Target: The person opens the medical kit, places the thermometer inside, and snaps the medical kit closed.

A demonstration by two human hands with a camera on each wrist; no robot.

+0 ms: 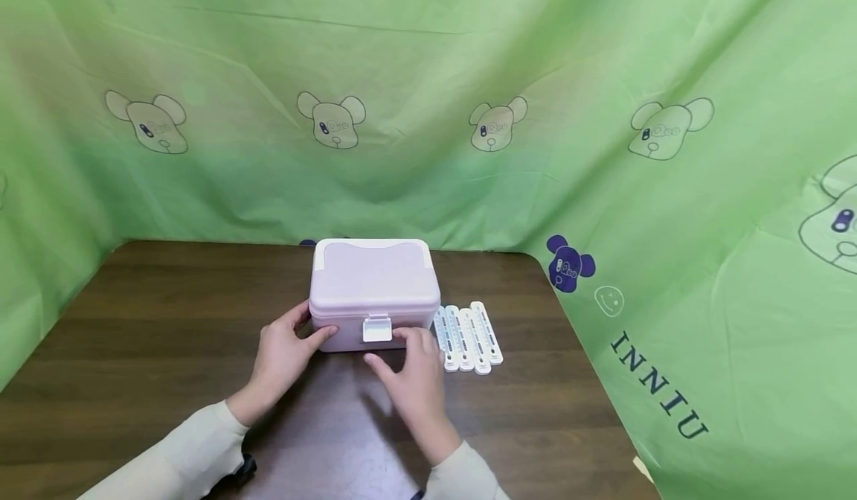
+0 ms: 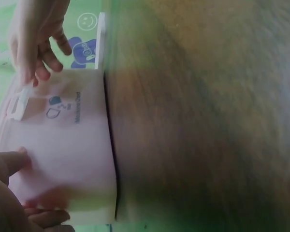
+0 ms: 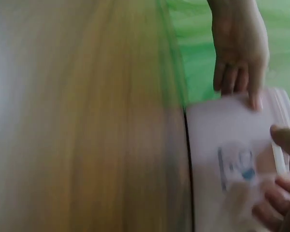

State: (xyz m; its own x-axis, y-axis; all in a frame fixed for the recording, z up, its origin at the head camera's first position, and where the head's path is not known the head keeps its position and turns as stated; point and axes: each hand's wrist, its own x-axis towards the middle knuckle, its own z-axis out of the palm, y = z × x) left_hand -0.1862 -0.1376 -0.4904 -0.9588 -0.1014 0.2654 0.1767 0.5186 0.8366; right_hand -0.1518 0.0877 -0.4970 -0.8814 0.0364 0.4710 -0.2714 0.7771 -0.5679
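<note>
A pale lilac and white medicine chest [image 1: 375, 277] sits on the table with its lid down. Its white latch [image 1: 378, 329] tilts outward from the front. My left hand [image 1: 284, 347] holds the left front corner, thumb on the front face and fingers round the side. By the latch is my right hand [image 1: 418, 373], fingertips at its right edge and thumb apart from them, lower and to the left. In the left wrist view, printed lettering and a small picture [image 2: 60, 107] show on the chest's front [image 2: 72, 154]. The right wrist view is blurred.
Several white strips with printed scales [image 1: 469, 336], which look like thermometers, lie side by side just right of the chest. A dark wooden table [image 1: 187, 314] carries everything. Green cloth [image 1: 415, 187] with cartoon bear heads hangs behind and at the sides.
</note>
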